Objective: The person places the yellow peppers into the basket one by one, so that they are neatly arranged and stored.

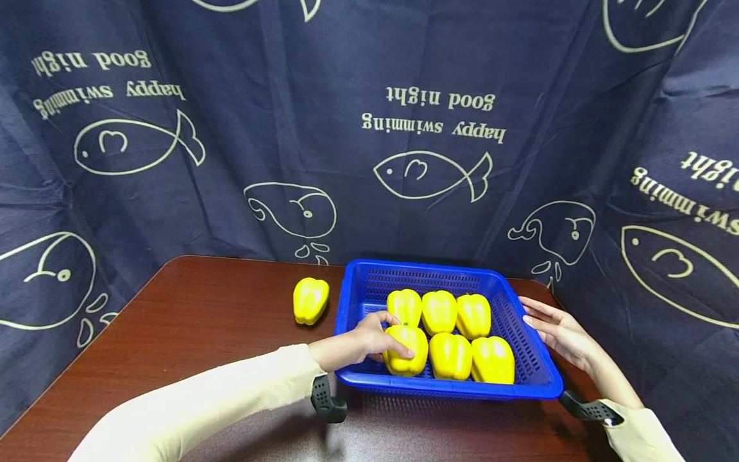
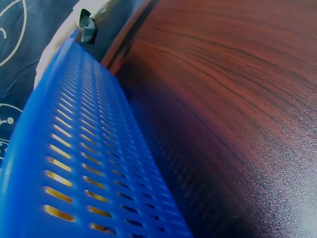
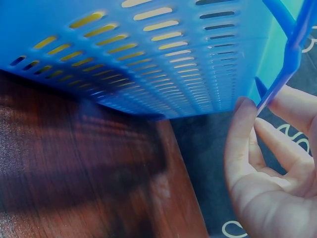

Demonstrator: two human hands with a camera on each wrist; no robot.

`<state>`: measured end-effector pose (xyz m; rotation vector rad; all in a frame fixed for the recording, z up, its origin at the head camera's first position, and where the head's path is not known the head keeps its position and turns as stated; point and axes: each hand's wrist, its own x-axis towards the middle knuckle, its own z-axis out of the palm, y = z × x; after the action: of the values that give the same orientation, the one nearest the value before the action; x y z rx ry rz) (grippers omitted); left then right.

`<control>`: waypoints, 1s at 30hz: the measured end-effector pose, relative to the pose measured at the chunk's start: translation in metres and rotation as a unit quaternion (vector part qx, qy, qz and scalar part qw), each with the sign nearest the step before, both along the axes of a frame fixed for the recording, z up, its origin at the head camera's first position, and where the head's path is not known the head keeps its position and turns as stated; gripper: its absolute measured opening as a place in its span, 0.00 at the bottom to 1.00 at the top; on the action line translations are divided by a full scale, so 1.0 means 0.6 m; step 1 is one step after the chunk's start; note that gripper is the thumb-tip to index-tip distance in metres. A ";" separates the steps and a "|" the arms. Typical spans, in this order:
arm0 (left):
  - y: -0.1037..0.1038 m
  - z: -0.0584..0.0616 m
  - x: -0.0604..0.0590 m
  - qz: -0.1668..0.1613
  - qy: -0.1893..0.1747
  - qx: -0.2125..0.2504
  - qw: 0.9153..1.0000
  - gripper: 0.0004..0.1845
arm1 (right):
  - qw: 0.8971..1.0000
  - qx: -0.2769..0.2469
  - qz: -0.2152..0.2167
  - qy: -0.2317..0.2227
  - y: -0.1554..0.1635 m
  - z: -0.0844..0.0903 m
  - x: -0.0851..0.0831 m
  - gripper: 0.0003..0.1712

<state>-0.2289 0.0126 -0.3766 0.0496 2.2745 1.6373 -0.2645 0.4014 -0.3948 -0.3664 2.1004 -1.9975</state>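
Note:
A blue plastic basket point(image 1: 450, 387) with slotted walls stands on the table, holding several yellow bell peppers point(image 1: 439, 312) in two rows. Reaching over the left rim, my left hand point(image 1: 366, 337) grips the front-left bell pepper point(image 1: 414, 340), thumb and fingers on either side of it. My right hand point(image 1: 568, 339) is at the basket's right side; in the right wrist view its thumb point(image 3: 240, 129) and fingers pinch the rim. The left wrist view shows the basket's outer wall point(image 2: 99, 148), with yellow through the slots; the left hand is out of sight there.
One more yellow bell pepper point(image 1: 310, 300) lies on the brown wooden table point(image 1: 231, 308), left of the basket. A dark blue curtain point(image 1: 323, 128) with fish drawings hangs behind and beside the table. Each wrist wears a black strap point(image 1: 328, 401).

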 end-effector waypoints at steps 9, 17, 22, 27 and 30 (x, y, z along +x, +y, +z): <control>0.003 -0.006 0.005 -0.024 -0.026 -0.001 0.999 0.27 | 1.000 0.002 -0.001 -0.001 0.002 -0.003 -0.001 0.22; 0.011 -0.008 0.008 -0.025 -0.038 -0.010 0.999 0.27 | 1.000 0.001 0.004 -0.004 0.004 -0.002 -0.004 0.23; 0.014 -0.008 0.007 -0.016 -0.037 -0.009 0.999 0.27 | 1.000 -0.010 0.011 0.001 0.004 -0.003 -0.004 0.23; 0.016 -0.007 0.011 -0.008 -0.024 -0.022 0.999 0.26 | 1.000 -0.021 0.018 0.004 0.002 -0.002 -0.002 0.23; 0.016 -0.005 0.016 -0.005 -0.003 -0.041 0.999 0.26 | 0.999 -0.029 0.024 0.008 0.001 0.000 0.000 0.23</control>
<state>-0.2191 0.0223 -0.3797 0.0361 2.3309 1.5346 -0.2643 0.4018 -0.3947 -0.4390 2.0272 -2.0385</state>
